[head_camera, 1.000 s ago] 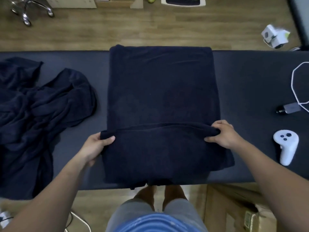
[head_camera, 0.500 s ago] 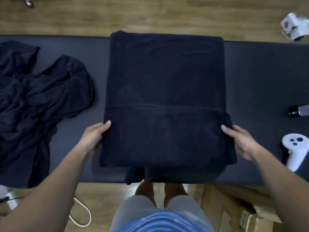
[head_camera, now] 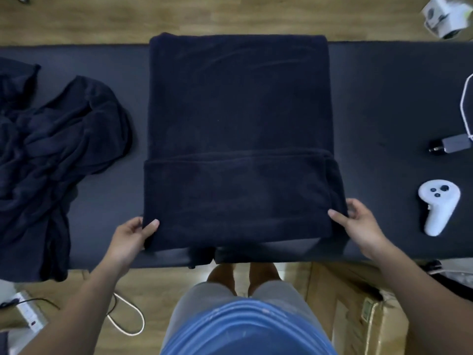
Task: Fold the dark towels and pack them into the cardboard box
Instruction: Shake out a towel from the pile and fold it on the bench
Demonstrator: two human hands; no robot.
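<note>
item: dark towel [head_camera: 238,111], one, laid flat across the middle of the black table [head_camera: 384,98], long side running away from the person. the near part is doubled over on itself, and its folded edge crosses the cloth from side to side.
left hand [head_camera: 130,234]: pinches the near left corner of the doubled part, thumb on top, fingers beneath.
right hand [head_camera: 358,221]: pinches the near right corner the same way, thumb on top. the hands are well apart, one at each side of the towel.
heap of dark towels [head_camera: 51,149]: unfolded and crumpled at the left end of the table, part hanging over the near edge.
cardboard box [head_camera: 358,316]: on the floor at lower right, below the table's near edge.
sundries, right end of table: white controller [head_camera: 437,206]; grey plug [head_camera: 450,147] with white cable [head_camera: 464,106].
floor, lower left: white power strip [head_camera: 28,311].
</note>
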